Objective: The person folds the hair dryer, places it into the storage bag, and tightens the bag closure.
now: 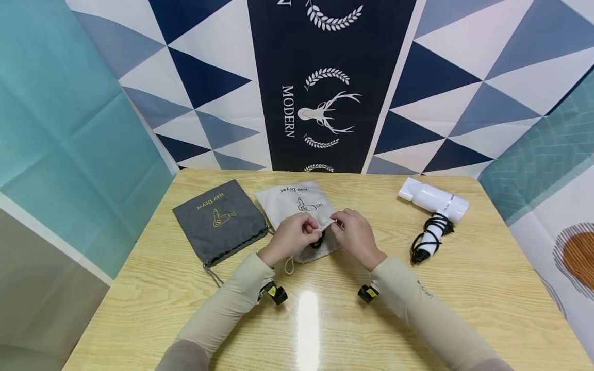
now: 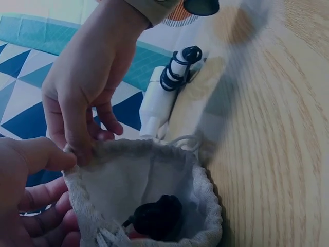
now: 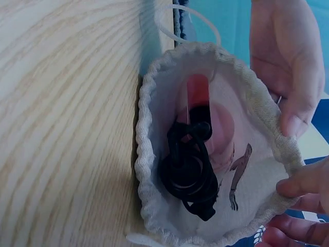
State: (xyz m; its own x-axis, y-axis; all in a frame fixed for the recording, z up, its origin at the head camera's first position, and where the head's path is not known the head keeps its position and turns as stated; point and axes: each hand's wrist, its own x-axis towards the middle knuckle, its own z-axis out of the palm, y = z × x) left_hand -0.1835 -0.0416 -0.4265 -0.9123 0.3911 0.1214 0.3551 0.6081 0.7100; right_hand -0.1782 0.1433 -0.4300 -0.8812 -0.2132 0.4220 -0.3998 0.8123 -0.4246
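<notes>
A light beige drawstring bag (image 1: 297, 197) printed "Hair Dryer" lies in front of me, its mouth held up and gaping toward me. My left hand (image 1: 291, 233) pinches the mouth's upper edge between thumb and fingers. Close beside it, my right hand (image 1: 356, 233) pinches the same edge further right. Inside the bag, the right wrist view shows a pink hair dryer (image 3: 221, 136) with a coiled black cord (image 3: 187, 177) nearest the opening. The bag's cloth hides the rest of the dryer. A pale drawstring loop (image 1: 289, 266) hangs out on the left.
To the left lies a flat dark grey drawstring bag (image 1: 220, 220), also printed "Hair Dryer". A white hair dryer (image 1: 431, 200) with a black cord wound round its handle lies at the right. Patterned cloth (image 1: 209, 98) stands behind the wooden table (image 1: 348, 335).
</notes>
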